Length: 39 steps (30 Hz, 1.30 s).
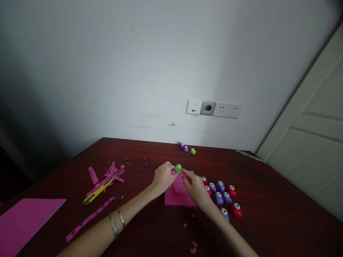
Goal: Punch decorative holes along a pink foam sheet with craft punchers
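Observation:
At the middle of the table, my left hand (164, 177) is closed on a small green craft punch (178, 168) with a white button on top. My right hand (196, 185) pinches a cut piece of pink paper (180, 186), its upper edge at the punch; whether the edge sits in the slot is hidden. Under both hands lies a larger pink paper sheet (170, 199), partly covered by the held piece. Just right of my right hand stand several red punches (237, 210) and purple punches (218, 198).
A yellow utility knife (99, 191) lies among pink paper scraps (111, 173) on the left. A punched pink strip (89, 218) and a pink sheet stack (29, 221) lie nearer. Purple punches (183, 146) and a green one (193, 151) stand at the back, below wall sockets (227, 110).

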Motion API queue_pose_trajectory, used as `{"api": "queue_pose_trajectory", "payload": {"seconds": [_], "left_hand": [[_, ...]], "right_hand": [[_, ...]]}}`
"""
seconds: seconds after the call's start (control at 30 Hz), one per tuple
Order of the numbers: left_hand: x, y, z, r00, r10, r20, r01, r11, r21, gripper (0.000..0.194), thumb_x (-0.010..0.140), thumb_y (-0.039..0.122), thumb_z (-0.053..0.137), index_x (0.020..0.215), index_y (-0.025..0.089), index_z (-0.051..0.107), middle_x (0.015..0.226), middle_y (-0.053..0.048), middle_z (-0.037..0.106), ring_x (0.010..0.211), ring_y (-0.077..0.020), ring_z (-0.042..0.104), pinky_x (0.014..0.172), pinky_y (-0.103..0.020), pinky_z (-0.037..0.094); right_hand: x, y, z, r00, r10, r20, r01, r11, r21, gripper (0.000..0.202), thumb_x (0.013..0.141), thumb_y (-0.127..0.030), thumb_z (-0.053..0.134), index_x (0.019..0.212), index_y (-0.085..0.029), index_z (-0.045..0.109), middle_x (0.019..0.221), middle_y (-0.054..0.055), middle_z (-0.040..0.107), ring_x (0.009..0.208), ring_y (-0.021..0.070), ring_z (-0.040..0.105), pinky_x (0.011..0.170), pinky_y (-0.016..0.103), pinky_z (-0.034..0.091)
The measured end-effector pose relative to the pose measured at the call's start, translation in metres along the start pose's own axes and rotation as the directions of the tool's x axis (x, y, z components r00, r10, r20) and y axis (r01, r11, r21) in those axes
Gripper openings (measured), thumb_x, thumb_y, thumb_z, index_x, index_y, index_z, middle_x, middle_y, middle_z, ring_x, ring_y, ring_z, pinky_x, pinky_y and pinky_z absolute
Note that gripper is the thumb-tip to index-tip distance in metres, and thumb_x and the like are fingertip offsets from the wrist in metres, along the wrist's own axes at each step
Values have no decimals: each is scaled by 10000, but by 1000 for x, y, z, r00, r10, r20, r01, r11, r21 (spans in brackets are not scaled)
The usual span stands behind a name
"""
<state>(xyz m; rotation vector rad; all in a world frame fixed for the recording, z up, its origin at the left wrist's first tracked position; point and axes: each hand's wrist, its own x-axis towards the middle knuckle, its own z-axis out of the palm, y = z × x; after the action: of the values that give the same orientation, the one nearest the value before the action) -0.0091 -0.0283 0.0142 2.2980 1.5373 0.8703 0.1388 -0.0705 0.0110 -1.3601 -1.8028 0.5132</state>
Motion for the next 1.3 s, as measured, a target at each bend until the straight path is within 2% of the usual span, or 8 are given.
{"api": "queue_pose_trajectory", "payload": {"seconds": [0.23, 0.4, 0.6, 0.93, 1.0, 1.1, 1.2, 1.3], "left_hand": [[-8, 7, 2, 995, 94, -12, -94, 995, 45, 216, 850, 354, 484, 944, 232, 634, 905, -12, 570, 821, -131, 556, 682, -220, 431], [-10, 6, 5, 976, 219, -14, -218, 973, 80, 232, 882, 185, 384, 952, 205, 604, 917, -17, 545, 845, -126, 534, 728, -223, 449], [-13, 8, 8, 948, 317, 33, -316, 922, 222, 286, 805, 24, 375, 961, 162, 571, 949, -42, 526, 887, -156, 505, 753, -269, 458], [-10, 9, 2, 896, 441, 43, -440, 872, 213, 272, 770, 14, 376, 900, 131, 584, 887, -61, 534, 839, -168, 494, 776, -297, 457], [-7, 9, -2, 902, 432, 24, -427, 880, 208, 283, 768, 25, 382, 924, 130, 594, 892, -63, 544, 857, -174, 497, 794, -306, 448], [-1, 4, -9, 939, 344, 22, -342, 923, 179, 336, 746, 26, 386, 973, 134, 608, 919, -67, 563, 900, -178, 508, 825, -301, 434], [7, -7, -12, 971, 200, 134, -217, 968, 130, 324, 727, 61, 410, 942, 141, 637, 932, -79, 582, 920, -195, 528, 796, -293, 434], [12, -21, -11, 950, 104, 293, -125, 991, 55, 280, 724, 173, 492, 951, 126, 649, 952, -102, 599, 898, -216, 557, 785, -295, 429]], "right_hand": [[0, 11, 9, 991, -60, -121, 81, 981, 177, 510, 695, -64, 408, 1162, -173, 579, 1165, 65, 625, 1095, 202, 559, 972, 382, 407], [2, 14, 7, 990, 28, -140, 11, 962, 274, 429, 708, -122, 484, 1119, -158, 603, 1094, 81, 656, 988, 207, 618, 868, 352, 499], [1, 6, -1, 972, 22, -234, 14, 989, 149, 349, 712, -218, 593, 1043, -116, 636, 956, 96, 690, 788, 204, 653, 751, 337, 529], [1, 5, -9, 976, -45, -211, 51, 998, 23, 289, 767, -235, 545, 1023, -144, 641, 881, 66, 699, 722, 179, 644, 704, 288, 515], [-1, 4, -13, 976, -36, -216, 41, 999, 18, 296, 760, -240, 550, 1028, -148, 637, 865, 62, 700, 722, 181, 646, 705, 288, 515], [-4, 2, -22, 971, 27, -236, -13, 998, 61, 304, 743, -271, 578, 1020, -155, 631, 811, 56, 703, 706, 189, 652, 696, 300, 523], [-8, 2, -30, 969, 106, -222, -53, 971, 233, 327, 719, -310, 615, 1006, -152, 617, 841, 69, 704, 749, 199, 659, 716, 312, 532], [-12, 4, -32, 962, 202, -184, -98, 883, 459, 362, 653, -354, 680, 941, -144, 615, 854, 84, 705, 786, 209, 663, 745, 315, 535]]}}
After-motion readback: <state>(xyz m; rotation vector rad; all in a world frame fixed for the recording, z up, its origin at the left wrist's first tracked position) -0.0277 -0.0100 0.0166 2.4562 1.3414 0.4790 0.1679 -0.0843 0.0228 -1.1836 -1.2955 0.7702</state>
